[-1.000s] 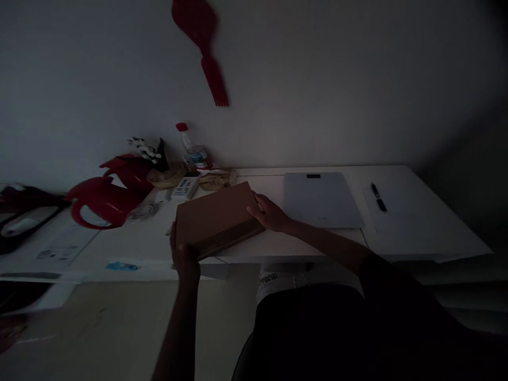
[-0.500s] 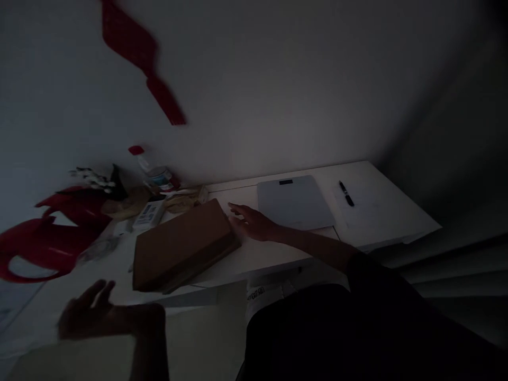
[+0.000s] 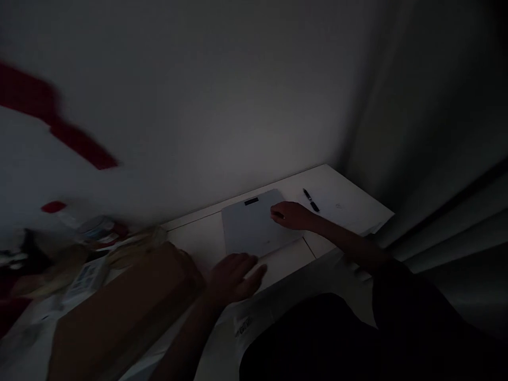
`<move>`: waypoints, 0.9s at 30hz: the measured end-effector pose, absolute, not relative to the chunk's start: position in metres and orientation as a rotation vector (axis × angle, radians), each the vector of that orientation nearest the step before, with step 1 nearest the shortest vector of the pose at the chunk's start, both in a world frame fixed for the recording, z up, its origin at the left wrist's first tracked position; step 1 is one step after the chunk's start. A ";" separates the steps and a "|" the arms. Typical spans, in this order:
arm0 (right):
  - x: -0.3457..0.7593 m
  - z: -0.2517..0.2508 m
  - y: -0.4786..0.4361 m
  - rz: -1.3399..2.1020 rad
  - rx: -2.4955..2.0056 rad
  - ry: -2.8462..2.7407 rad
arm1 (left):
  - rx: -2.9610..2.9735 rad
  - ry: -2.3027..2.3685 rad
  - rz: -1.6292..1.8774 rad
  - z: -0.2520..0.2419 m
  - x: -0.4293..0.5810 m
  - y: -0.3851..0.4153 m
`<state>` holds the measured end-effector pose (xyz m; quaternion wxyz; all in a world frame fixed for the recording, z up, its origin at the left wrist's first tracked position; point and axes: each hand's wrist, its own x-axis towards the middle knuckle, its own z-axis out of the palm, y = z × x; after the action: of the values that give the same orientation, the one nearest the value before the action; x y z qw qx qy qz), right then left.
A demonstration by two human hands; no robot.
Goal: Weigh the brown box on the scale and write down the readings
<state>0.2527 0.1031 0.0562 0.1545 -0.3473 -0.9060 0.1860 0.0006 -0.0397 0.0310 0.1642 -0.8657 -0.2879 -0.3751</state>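
Note:
The light is dim. A flat, light-grey scale (image 3: 246, 227) with a small dark display lies on the white table (image 3: 194, 238). Over its right side is my right hand (image 3: 293, 216), fingers curled in and no object visible in them. My left hand (image 3: 238, 278) hovers by the scale's near left corner, with thumb and fingers apart and nothing held. To its left a closed brown cardboard box (image 3: 123, 312) sits on the table; my left forearm passes beside its right end. Whether either hand touches the scale I cannot tell.
A black pen (image 3: 310, 200) lies on white paper (image 3: 337, 203) at the right. Behind the box stand a red-capped bottle (image 3: 95, 228), a small white box (image 3: 85, 280) and crumpled brown wrapping (image 3: 135, 246). A red hanging ornament (image 3: 83, 143) is on the wall.
My view has turned right. The right hand has left the box's end, moved over the scale and curled up. My left hand has swung across from the box's far left to its right.

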 end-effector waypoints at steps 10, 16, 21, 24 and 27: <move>0.355 0.013 0.161 0.169 -1.696 -2.483 | -2.854 -0.429 -0.222 -0.018 0.164 0.038; 0.367 -0.007 0.172 0.279 -1.737 -2.486 | -2.955 -0.564 -0.276 -0.037 0.201 0.050; 0.380 0.001 0.187 0.606 -1.586 -2.327 | -3.054 -0.603 -0.337 -0.045 0.202 0.052; 0.389 0.012 0.208 1.050 -1.361 -1.991 | -3.042 -0.582 -0.400 -0.053 0.201 0.052; 0.392 0.016 0.232 1.369 -1.143 -1.755 | -2.982 -0.579 -0.490 -0.061 0.202 0.052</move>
<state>0.3918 0.2321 0.0162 0.3142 -0.4338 -0.6660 0.5192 0.2024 0.0519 -0.0614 0.0324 -0.9686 -0.1881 -0.1593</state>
